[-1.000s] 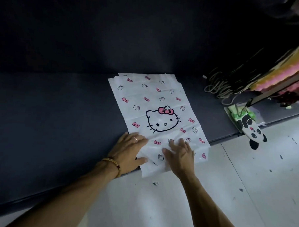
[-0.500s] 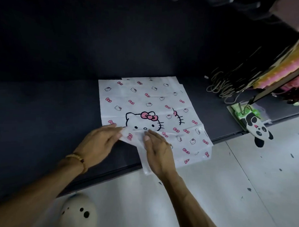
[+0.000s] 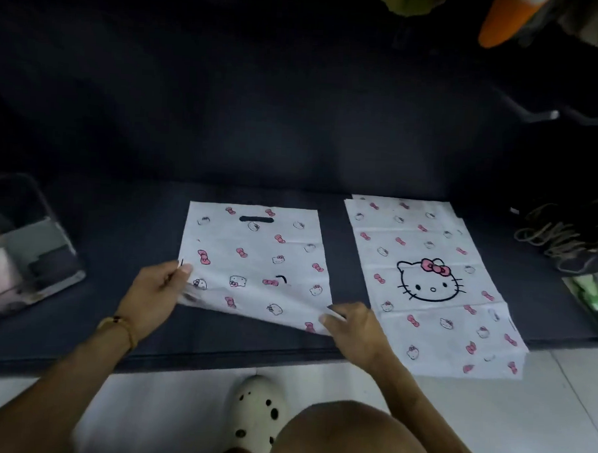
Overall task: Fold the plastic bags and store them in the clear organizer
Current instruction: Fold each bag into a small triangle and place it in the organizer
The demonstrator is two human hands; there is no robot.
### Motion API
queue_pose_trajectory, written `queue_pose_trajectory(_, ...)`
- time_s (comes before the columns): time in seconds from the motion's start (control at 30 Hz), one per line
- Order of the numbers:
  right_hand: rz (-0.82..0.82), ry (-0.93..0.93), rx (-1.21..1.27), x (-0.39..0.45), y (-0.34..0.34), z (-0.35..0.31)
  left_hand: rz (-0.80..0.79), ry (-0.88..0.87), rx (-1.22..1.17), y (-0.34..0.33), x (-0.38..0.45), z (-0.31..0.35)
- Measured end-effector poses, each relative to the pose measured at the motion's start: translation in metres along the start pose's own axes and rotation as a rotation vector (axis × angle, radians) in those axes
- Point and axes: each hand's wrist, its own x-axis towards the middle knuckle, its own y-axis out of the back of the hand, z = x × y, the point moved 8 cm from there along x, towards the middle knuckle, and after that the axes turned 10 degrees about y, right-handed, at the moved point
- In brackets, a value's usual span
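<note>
White printed bag [image 3: 255,258] is lying unfolded, left hand [image 3: 154,295] and right hand [image 3: 351,326] pinching its near corners; bag stack [image 3: 432,283] and clear organizer [image 3: 26,248] are waiting

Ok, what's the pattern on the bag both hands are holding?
The bag is white with small pink bows and little black-outlined cat faces; it shows best in the head view.

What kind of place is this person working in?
Probably a home, at floor level. The printed plastic bags lie on a dark cushioned seat, like a sofa's, beside a pale tiled floor, and a foot in a white clog shows below.
</note>
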Motion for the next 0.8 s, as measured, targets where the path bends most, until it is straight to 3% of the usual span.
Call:
queue_pose_trajectory(0.1, 0.212, -0.073, 0.341, 0.009, 0.015, -0.007, -0.004, 0.14, -0.069, 0.013, 0.002, -0.038)
queue_pose_trajectory(0.2, 0.403, -0.143, 0.499, 0.019, 0.019, -0.006, 0.044, 0.258, -0.19, 0.02, 0.002, -0.066)
queue_pose_trajectory(0.33, 0.318, -0.2, 0.557, 0.029, -0.003, -0.01, 0.123, 0.334, -0.374, 0.025, 0.003, -0.082)
queue_pose_trajectory(0.53, 0.331, -0.069, 0.301, 0.053, -0.011, -0.025, 0.119, 0.382, -0.664, 0.033, 0.013, -0.075)
queue_pose_trajectory(0.63, 0.343, -0.063, 0.284, 0.073, -0.018, -0.028, 0.013, 0.336, -0.541, 0.032, 0.018, -0.07)
queue_pose_trajectory(0.8, 0.354, -0.16, 0.298, 0.088, -0.039, -0.011, -0.003, 0.268, -0.193, 0.023, 0.025, -0.072)
